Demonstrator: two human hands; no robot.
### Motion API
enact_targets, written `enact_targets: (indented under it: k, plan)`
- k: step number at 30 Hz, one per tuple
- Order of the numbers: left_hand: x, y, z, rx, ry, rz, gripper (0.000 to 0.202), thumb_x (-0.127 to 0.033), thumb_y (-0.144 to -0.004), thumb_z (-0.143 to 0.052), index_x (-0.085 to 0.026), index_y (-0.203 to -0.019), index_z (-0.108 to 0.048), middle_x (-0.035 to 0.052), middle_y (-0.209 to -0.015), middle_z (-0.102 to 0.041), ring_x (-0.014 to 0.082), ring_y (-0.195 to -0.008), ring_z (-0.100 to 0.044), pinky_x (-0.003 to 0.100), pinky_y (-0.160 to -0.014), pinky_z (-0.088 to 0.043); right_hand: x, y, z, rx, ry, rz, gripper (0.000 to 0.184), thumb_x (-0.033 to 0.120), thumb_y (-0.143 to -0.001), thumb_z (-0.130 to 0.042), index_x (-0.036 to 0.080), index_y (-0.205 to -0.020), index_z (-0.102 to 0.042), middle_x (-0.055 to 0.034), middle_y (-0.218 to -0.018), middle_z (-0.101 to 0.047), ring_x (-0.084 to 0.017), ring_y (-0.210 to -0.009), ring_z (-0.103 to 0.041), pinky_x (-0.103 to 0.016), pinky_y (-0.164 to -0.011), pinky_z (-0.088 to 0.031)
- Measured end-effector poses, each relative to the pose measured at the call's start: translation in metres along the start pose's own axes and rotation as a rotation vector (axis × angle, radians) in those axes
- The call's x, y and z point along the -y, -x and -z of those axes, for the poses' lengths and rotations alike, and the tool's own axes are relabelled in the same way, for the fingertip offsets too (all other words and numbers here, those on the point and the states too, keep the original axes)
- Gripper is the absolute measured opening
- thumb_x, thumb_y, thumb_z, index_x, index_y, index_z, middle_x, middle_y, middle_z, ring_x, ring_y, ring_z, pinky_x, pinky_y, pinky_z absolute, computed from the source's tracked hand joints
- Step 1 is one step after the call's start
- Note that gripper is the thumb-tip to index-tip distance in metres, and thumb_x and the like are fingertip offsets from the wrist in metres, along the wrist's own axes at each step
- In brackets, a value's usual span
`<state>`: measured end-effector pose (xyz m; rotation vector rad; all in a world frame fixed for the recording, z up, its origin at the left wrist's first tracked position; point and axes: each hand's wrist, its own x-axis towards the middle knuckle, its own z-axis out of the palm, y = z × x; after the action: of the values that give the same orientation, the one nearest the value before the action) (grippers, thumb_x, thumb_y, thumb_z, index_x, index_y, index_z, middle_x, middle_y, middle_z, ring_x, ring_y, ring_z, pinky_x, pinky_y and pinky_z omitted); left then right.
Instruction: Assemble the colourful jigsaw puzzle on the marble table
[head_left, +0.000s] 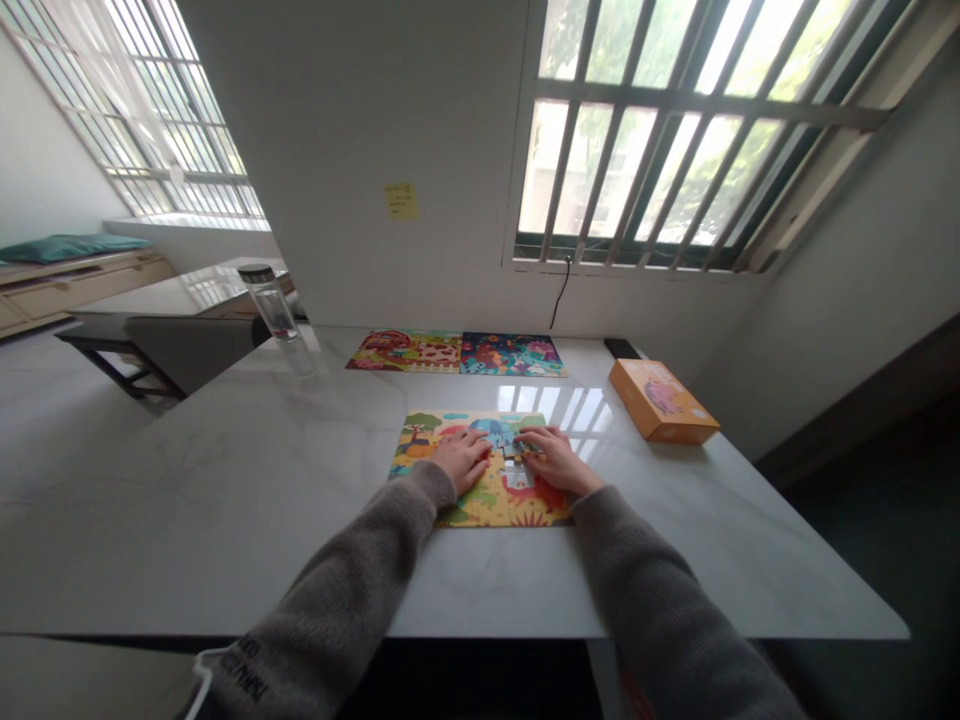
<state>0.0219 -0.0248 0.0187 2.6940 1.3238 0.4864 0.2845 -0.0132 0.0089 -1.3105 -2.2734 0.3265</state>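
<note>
Grey sleeves (337, 610), fingers (472, 445) resting on jigsaw puzzle (499, 500)

The left hand (461, 460) and right hand (559, 460) are resting close together on the puzzle (491, 505), with only a narrow gap between them. Free room is stretching widely leftward across the marble table (225, 530) toward the bottle (274, 308). On the right, the box (661, 402) is standing in the way, though a hand could pass before reaching it. Ahead, a strip of tabletop is separating the hands from the farm puzzle (405, 352) and blue puzzle (511, 354), both lying flat.
</note>
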Motion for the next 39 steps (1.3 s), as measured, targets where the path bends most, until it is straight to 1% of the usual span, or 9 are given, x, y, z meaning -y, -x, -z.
enact_targets:
  k: [4,6,11,20,23,27,30,34,39]
  plan:
    - [-0.01,-0.013,-0.003,-0.042,0.031,-0.039,0.028,-0.028,-0.096,-0.052,-0.022,-0.117,-0.069,0.0089,-0.124,-0.068,0.0286,-0.115,-0.057,0.048,-0.104,-0.044,0.001,0.001,-0.001,-0.017,0.018,0.009,0.035,0.021,-0.086,-0.06,0.03,-0.118,-0.071,-0.005,-0.13,-0.066,-0.028,-0.118,-0.053,-0.051,-0.106,-0.04]
    - [-0.012,-0.016,-0.006,-0.073,0.051,-0.061,0.027,-0.026,-0.095,-0.053,-0.021,-0.115,-0.07,0.0095,-0.118,-0.069,0.0287,-0.112,-0.058,0.047,-0.102,-0.045,0.002,0.001,-0.002,-0.031,0.032,0.01,0.036,0.021,-0.086,-0.06,0.03,-0.119,-0.071,-0.0051,-0.129,-0.066,-0.028,-0.117,-0.053,-0.051,-0.105,-0.04]
    - [-0.011,-0.014,-0.012,-0.129,0.097,-0.084,0.031,-0.026,-0.094,-0.053,-0.022,-0.121,-0.068,0.0094,-0.126,-0.067,0.0285,-0.116,-0.056,0.047,-0.103,-0.043,0.005,0.002,-0.004,-0.058,0.065,0.007,0.036,0.019,-0.087,-0.058,0.03,-0.119,-0.071,-0.0068,-0.127,-0.064,-0.028,-0.117,-0.053,-0.049,-0.102,-0.042]
    - [-0.013,-0.012,-0.016,-0.091,0.07,-0.081,0.033,-0.026,-0.093,-0.056,-0.022,-0.124,-0.066,0.0086,-0.129,-0.067,0.0296,-0.119,-0.054,0.048,-0.105,-0.042,0.003,0.001,-0.005,-0.031,0.083,0.039,0.031,0.02,-0.09,-0.059,0.028,-0.118,-0.071,-0.0083,-0.122,-0.066,-0.028,-0.115,-0.052,-0.049,-0.101,-0.041]
    - [-0.007,-0.011,-0.011,-0.091,0.111,-0.061,0.038,-0.027,-0.092,-0.057,-0.021,-0.129,-0.063,0.0098,-0.131,-0.065,0.0308,-0.121,-0.054,0.05,-0.106,-0.042,0.004,0.002,-0.005,-0.029,0.096,0.046,0.031,0.02,-0.092,-0.058,0.029,-0.119,-0.07,-0.008,-0.122,-0.066,-0.028,-0.115,-0.052,-0.048,-0.1,-0.042]
    - [0.015,-0.003,0.002,-0.194,0.177,0.039,0.047,-0.024,-0.086,-0.06,-0.02,-0.133,-0.059,0.0112,-0.125,-0.067,0.0306,-0.116,-0.057,0.05,-0.103,-0.045,0.006,0.004,-0.004,-0.044,0.099,0.06,0.031,0.022,-0.093,-0.056,0.029,-0.121,-0.069,-0.008,-0.124,-0.065,-0.028,-0.115,-0.052,-0.047,-0.1,-0.043]
    - [0.031,0.004,0.006,-0.177,0.216,0.02,0.052,-0.025,-0.08,-0.066,-0.02,-0.131,-0.06,0.0116,-0.123,-0.067,0.0317,-0.116,-0.057,0.05,-0.103,-0.046,0.006,0.004,-0.004,-0.044,0.103,0.069,0.033,0.02,-0.092,-0.055,0.028,-0.121,-0.068,-0.0076,-0.125,-0.065,-0.028,-0.115,-0.052,-0.048,-0.1,-0.043]
    - [0.038,0.008,0.0,-0.116,0.182,0.001,0.059,-0.028,-0.077,-0.069,-0.019,-0.135,-0.059,0.0143,-0.126,-0.064,0.0337,-0.119,-0.057,0.051,-0.104,-0.046,0.003,0.003,-0.005,-0.056,0.094,0.072,0.031,0.021,-0.092,-0.056,0.028,-0.119,-0.068,-0.0079,-0.124,-0.066,-0.028,-0.113,-0.053,-0.047,-0.099,-0.044]
    - [0.038,0.005,-0.007,-0.098,0.172,0.023,0.058,-0.028,-0.078,-0.07,-0.024,-0.135,-0.06,0.0115,-0.121,-0.065,0.0314,-0.12,-0.058,0.047,-0.106,-0.045,0.001,0.003,-0.007,-0.063,0.072,0.073,0.03,0.021,-0.091,-0.057,0.027,-0.118,-0.069,-0.0077,-0.124,-0.067,-0.027,-0.115,-0.054,-0.047,-0.101,-0.044]
